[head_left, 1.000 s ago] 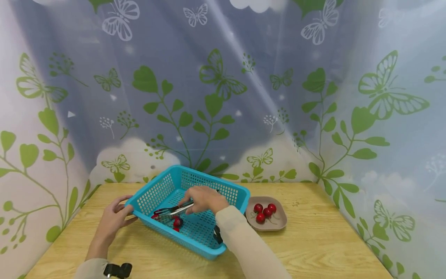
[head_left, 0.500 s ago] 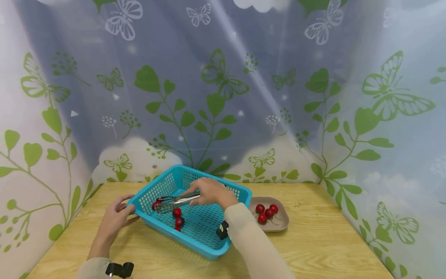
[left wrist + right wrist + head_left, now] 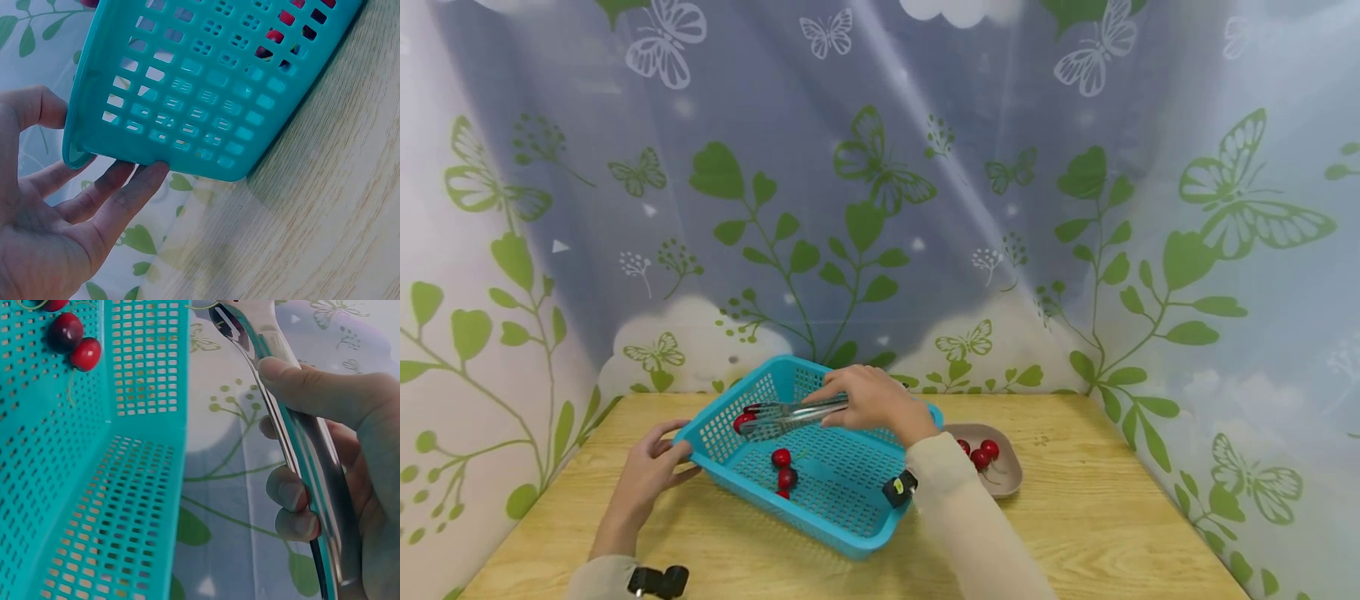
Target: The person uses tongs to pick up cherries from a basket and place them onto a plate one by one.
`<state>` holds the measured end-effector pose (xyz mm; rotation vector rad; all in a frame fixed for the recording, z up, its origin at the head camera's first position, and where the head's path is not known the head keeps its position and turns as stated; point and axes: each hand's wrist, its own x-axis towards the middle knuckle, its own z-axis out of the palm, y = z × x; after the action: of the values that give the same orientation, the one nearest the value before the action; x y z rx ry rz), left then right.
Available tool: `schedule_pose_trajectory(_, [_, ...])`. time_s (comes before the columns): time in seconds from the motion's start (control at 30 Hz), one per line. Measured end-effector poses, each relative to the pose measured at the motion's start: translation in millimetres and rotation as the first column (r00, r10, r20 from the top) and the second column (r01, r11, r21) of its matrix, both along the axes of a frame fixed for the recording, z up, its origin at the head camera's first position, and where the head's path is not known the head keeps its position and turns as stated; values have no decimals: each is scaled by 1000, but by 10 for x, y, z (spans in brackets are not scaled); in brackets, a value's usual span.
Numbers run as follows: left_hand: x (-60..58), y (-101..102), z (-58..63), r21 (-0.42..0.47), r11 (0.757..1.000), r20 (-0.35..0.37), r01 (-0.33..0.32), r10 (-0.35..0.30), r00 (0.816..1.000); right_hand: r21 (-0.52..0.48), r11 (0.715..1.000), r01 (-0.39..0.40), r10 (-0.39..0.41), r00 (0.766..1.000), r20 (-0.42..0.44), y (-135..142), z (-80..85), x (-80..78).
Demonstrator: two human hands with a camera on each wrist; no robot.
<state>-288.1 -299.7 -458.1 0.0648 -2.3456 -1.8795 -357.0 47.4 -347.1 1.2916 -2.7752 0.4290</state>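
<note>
My right hand grips a pair of metal tongs above the blue slotted basket. A red cherry sits at the tips of the tongs. The right wrist view shows thumb and fingers wrapped round the handles of the tongs; their tips lie outside it. With thumb and fingertips, my left hand holds the basket's left corner, as the left hand in the left wrist view confirms. Several cherries lie on the basket floor near its front wall.
Right of the basket, a pinkish-brown dish bears several red cherries, partly hidden by my right forearm. Both rest on a wooden table. A curtain printed with leaves and butterflies hangs behind the table.
The tongs have risen off the basket floor, and one cherry has come up with them. My right hand has shifted up and right. My left hand keeps its hold on the basket.
</note>
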Motion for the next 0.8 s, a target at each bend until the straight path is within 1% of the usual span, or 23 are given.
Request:
schedule_pose_trajectory(0.1, [3,7,-3,-6,1000,-3,-1,1,1000,-10,1000,-23,23,999,-38,73,31,16])
schedule_pose_trajectory(0.27, [-11,-6,-21,-16,1000,-20,4,-4,1000,-15,999,-49,49,997,-52,194,69,70])
schedule_pose_trajectory(0.57, [-15,-15,-13,-8,1000,-32,11,-11,999,-4,999,-37,36,991,-126,422,57,144])
schedule_pose_trajectory(0.8, [2,-6,-9,-9,1000,-33,13,-13,999,-28,998,-49,44,986,-162,608,19,180])
